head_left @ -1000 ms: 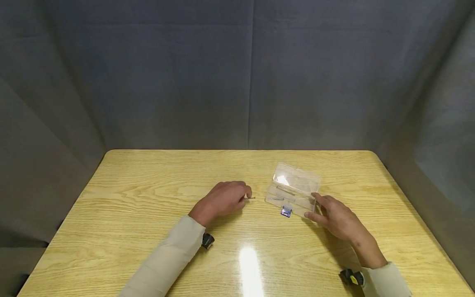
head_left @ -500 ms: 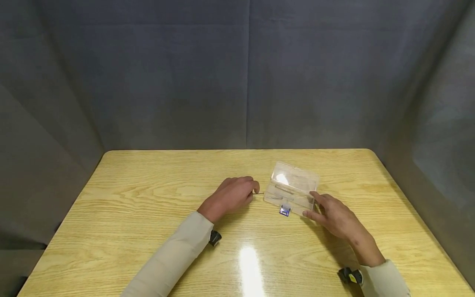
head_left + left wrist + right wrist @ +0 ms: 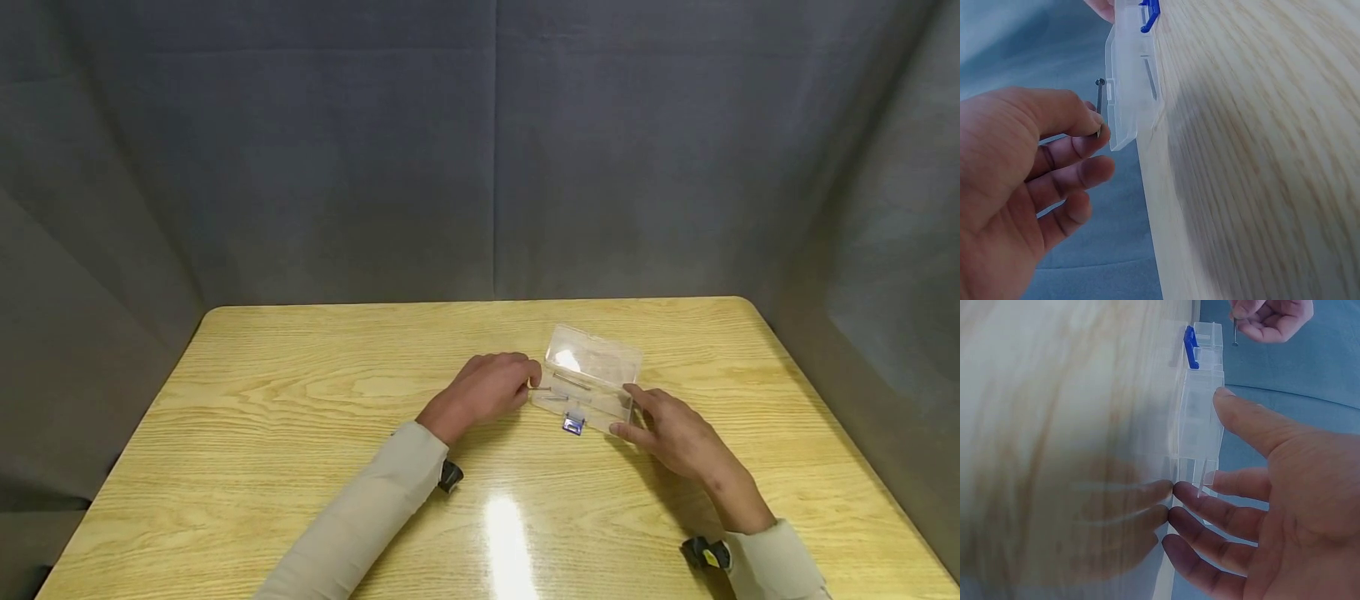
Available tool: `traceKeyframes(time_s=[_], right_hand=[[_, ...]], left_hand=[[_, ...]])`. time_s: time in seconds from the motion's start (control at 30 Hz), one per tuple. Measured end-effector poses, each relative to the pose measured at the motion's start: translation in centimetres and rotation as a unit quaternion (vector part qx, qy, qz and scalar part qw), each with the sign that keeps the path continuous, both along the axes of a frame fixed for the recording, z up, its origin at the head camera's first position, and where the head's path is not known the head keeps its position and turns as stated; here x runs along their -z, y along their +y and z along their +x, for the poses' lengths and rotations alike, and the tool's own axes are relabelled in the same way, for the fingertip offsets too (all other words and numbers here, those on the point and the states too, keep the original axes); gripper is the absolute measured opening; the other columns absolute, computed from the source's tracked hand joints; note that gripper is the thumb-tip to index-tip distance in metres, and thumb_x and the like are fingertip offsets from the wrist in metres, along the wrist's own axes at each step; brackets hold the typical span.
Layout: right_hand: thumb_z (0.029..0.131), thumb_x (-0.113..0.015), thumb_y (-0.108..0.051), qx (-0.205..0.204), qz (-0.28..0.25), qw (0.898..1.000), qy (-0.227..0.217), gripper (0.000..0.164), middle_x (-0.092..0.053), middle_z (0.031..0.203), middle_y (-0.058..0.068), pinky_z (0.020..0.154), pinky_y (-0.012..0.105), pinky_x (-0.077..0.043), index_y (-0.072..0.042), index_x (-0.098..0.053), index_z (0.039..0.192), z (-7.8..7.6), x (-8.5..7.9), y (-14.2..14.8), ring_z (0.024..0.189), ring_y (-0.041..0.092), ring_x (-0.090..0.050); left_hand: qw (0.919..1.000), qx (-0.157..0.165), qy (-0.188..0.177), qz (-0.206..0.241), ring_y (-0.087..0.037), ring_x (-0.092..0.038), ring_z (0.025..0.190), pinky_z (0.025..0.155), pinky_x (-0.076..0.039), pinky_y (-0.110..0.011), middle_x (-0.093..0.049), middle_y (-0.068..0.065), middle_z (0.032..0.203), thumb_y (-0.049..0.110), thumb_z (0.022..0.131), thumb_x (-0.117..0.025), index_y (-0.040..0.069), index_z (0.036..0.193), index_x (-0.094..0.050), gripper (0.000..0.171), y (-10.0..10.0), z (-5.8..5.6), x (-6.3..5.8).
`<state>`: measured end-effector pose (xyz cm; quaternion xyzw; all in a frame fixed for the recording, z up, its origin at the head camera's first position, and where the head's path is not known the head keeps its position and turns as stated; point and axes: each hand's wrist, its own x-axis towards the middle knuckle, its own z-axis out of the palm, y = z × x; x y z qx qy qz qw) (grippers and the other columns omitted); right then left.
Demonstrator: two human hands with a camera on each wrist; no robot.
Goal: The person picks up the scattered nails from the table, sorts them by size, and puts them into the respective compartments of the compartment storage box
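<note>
My left hand [image 3: 487, 390] pinches a slim metal screw [image 3: 1099, 100] between thumb and index finger, its head pointing away from the fingertips. In the head view the screw overlaps the left end of a clear plastic box [image 3: 600, 419]. The box lies on the table with its clear lid [image 3: 603, 357] raised at the back and a blue latch [image 3: 573, 424] hanging at the front. Two more screws lie inside, one along the back [image 3: 572, 381] and one at the left. My right hand [image 3: 678, 437] holds the box's right end, thumb at the front corner, index finger at the back corner.
The wood-grain table [image 3: 315, 400] carries a bright light reflection near its front. Dark grey curtains [image 3: 337, 167] hang behind it and on both sides. A black band [image 3: 705, 553] sits at each wrist beside the sleeve cuffs.
My left hand has moved right with the screw, from a gap left of the box to its left end. My right hand keeps its hold on the box.
</note>
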<state>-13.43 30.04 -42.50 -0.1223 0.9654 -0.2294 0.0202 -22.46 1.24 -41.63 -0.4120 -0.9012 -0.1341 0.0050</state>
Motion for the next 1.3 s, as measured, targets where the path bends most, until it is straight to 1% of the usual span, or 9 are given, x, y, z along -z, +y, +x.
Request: traceKeyframes(time_s=[0.1, 0.2, 0.37, 0.47, 0.7, 0.87, 1.07, 1.17, 1.3], right_hand=[[0.098, -0.072, -0.036, 0.001, 0.003, 1.000, 0.003, 0.070, -0.060, 0.102, 0.011, 0.067, 0.039, -0.044, 0.009, -0.048, 0.146, 0.0, 0.0, 0.0, 0.082, 0.022, -0.052], [0.098, -0.072, -0.037, 0.002, 0.004, 1.000, 0.002, 0.071, -0.059, 0.101, 0.011, 0.066, 0.038, -0.043, 0.009, -0.048, 0.146, 0.0, 0.0, 0.0, 0.081, 0.022, -0.051], [0.098, -0.071, -0.037, 0.001, -0.004, 1.000, -0.001, 0.072, -0.061, 0.106, 0.013, 0.067, 0.039, -0.044, 0.009, -0.047, 0.147, 0.0, 0.0, 0.1, 0.083, 0.022, -0.053], [0.098, -0.071, -0.037, -0.002, -0.007, 1.000, 0.000, 0.071, -0.061, 0.108, 0.014, 0.067, 0.039, -0.045, 0.009, -0.047, 0.147, 0.1, 0.1, 0.1, 0.084, 0.022, -0.053], [0.098, -0.072, -0.035, -0.006, -0.008, 1.000, 0.004, 0.070, -0.060, 0.104, 0.013, 0.066, 0.038, -0.044, 0.010, -0.048, 0.146, -0.1, 0.2, -0.1, 0.080, 0.021, -0.052], [0.098, -0.073, -0.033, -0.008, -0.006, 1.000, 0.004, 0.069, -0.058, 0.097, 0.009, 0.065, 0.037, -0.043, 0.011, -0.048, 0.145, -0.2, 0.3, -0.1, 0.079, 0.020, -0.050], [0.097, -0.073, -0.033, -0.008, -0.001, 1.000, 0.007, 0.069, -0.058, 0.099, 0.009, 0.067, 0.038, -0.043, 0.010, -0.048, 0.146, -0.2, 0.4, 0.0, 0.081, 0.021, -0.051], [0.098, -0.072, -0.034, -0.006, 0.002, 1.000, 0.007, 0.070, -0.059, 0.102, 0.010, 0.068, 0.039, -0.044, 0.010, -0.048, 0.146, -0.1, 0.3, 0.1, 0.082, 0.021, -0.051], [0.098, -0.072, -0.035, -0.005, 0.004, 1.000, 0.009, 0.071, -0.060, 0.105, 0.012, 0.069, 0.040, -0.045, 0.010, -0.048, 0.146, 0.0, 0.2, 0.2, 0.083, 0.022, -0.052]], left_hand=[[1.0000, -0.001, 0.002, 0.006, -0.009, -0.053, 0.078, 0.067, -0.045, -0.027, -0.065, 0.006, 0.096, 0.008, 0.102, -0.057, 0.017, 0.104, -0.073, 0.019, 0.5, -0.1, 0.0], [0.9999, 0.001, 0.000, 0.012, -0.009, -0.049, 0.076, 0.066, -0.041, -0.026, -0.061, 0.007, 0.093, 0.008, 0.103, -0.056, 0.017, 0.103, -0.072, 0.018, 0.8, -0.2, -0.2], [0.9999, 0.006, -0.005, 0.008, -0.010, -0.045, 0.076, 0.066, -0.035, -0.027, -0.057, 0.007, 0.090, 0.008, 0.104, -0.054, 0.016, 0.103, -0.071, 0.019, 1.3, -0.2, -0.4], [0.9999, 0.007, -0.006, 0.007, -0.010, -0.047, 0.077, 0.066, -0.037, -0.027, -0.058, 0.007, 0.091, 0.008, 0.104, -0.054, 0.016, 0.103, -0.072, 0.019, 1.4, -0.2, -0.5], [0.9999, 0.013, -0.004, 0.004, -0.006, -0.057, 0.085, 0.074, -0.047, -0.026, -0.067, 0.006, 0.101, 0.010, 0.103, -0.057, 0.018, 0.106, -0.075, 0.020, 2.0, -0.4, -0.4], [0.9998, 0.012, -0.001, 0.016, -0.006, -0.054, 0.081, 0.069, -0.045, -0.026, -0.066, 0.009, 0.096, 0.008, 0.102, -0.058, 0.020, 0.100, -0.074, 0.019, 2.5, -0.6, -0.2], [0.9996, 0.012, -0.013, 0.022, -0.007, -0.054, 0.078, 0.064, -0.043, -0.026, -0.064, 0.010, 0.099, 0.013, 0.101, -0.061, 0.021, 0.111, -0.071, 0.017, 2.8, -0.6, -0.1], [0.9994, 0.013, -0.013, 0.028, -0.009, -0.051, 0.075, 0.062, -0.041, -0.027, -0.058, 0.009, 0.093, 0.011, 0.101, -0.057, 0.020, 0.106, -0.071, 0.016, 2.6, -0.6, -0.2], [0.9991, 0.016, -0.004, 0.040, -0.008, -0.046, 0.071, 0.059, -0.035, -0.027, -0.051, 0.008, 0.085, 0.006, 0.100, -0.053, 0.021, 0.091, -0.063, 0.020, 2.2, -0.5, -0.5]])
